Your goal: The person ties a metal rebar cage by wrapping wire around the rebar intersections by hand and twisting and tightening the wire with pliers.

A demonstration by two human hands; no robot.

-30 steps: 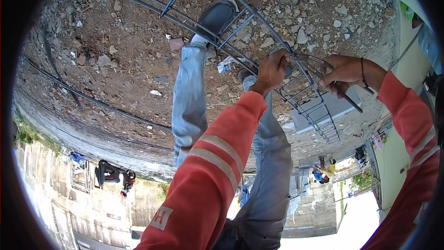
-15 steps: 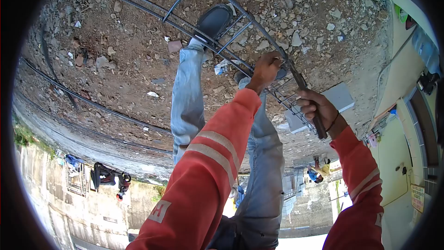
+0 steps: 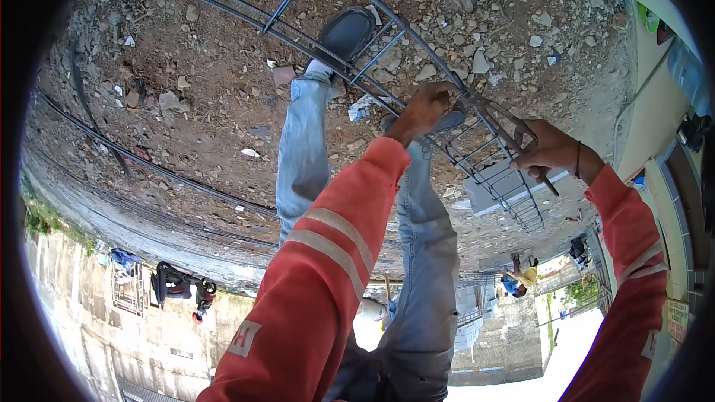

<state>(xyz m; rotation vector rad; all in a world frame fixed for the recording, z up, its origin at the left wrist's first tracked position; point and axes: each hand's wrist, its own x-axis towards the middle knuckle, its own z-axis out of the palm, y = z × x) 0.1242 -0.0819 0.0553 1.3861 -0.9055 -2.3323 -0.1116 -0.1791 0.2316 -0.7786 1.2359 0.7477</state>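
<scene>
A long cage of steel bars and square stirrups [image 3: 383,52] crosses the view above the ground, curving in the lens. My left hand [image 3: 430,110] is closed at the cage's edge, its fingers pinched near a bar joint; what they hold is too small to make out. My right hand [image 3: 551,150] grips the handles of long pincers [image 3: 510,120], which are spread somewhat apart. The jaws of the pincers meet the bar joint just right of my left fingers.
Stony ground [image 3: 216,67] lies under my feet, with one shoe [image 3: 348,33] beneath the cage. Loose long bars [image 3: 164,167] run at the left. A grey slab [image 3: 514,182] lies beyond the cage. Another person [image 3: 519,277] is far off.
The pincers' handles were spread a second ago, came together with the right hand swung lower, and are now spread again. My left hand has stayed near the joint.
</scene>
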